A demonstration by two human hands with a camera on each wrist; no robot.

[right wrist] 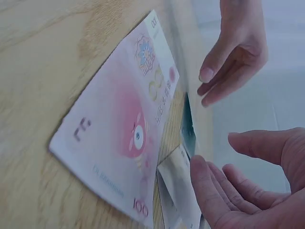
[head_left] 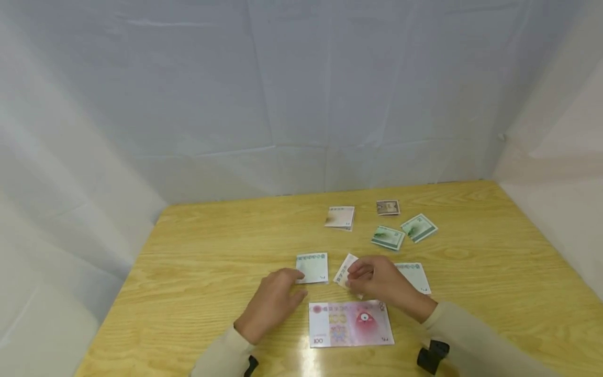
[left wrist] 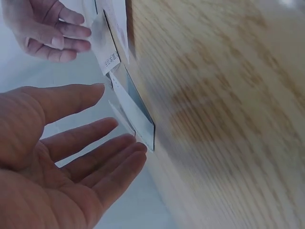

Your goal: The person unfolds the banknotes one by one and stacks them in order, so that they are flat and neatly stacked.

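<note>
A pink 100 banknote (head_left: 350, 323) (right wrist: 119, 129) lies flat near the table's front edge, between my two hands. My left hand (head_left: 275, 301) (left wrist: 71, 157) is open with straight fingers. Its fingertips are at the near edge of a folded pale green note (head_left: 312, 267) (left wrist: 136, 117). My right hand (head_left: 372, 280) (right wrist: 238, 191) has relaxed fingers resting on a small folded white note (head_left: 345, 269) (right wrist: 177, 191), with the thumb held apart from them. Another folded note (head_left: 414, 276) lies partly under my right wrist.
Several more folded notes lie farther back on the wooden table (head_left: 198, 251): a white one (head_left: 340, 217), a brown one (head_left: 388, 207) and two green ones (head_left: 388, 237) (head_left: 419, 227). White cloth walls close the table in at the back and sides.
</note>
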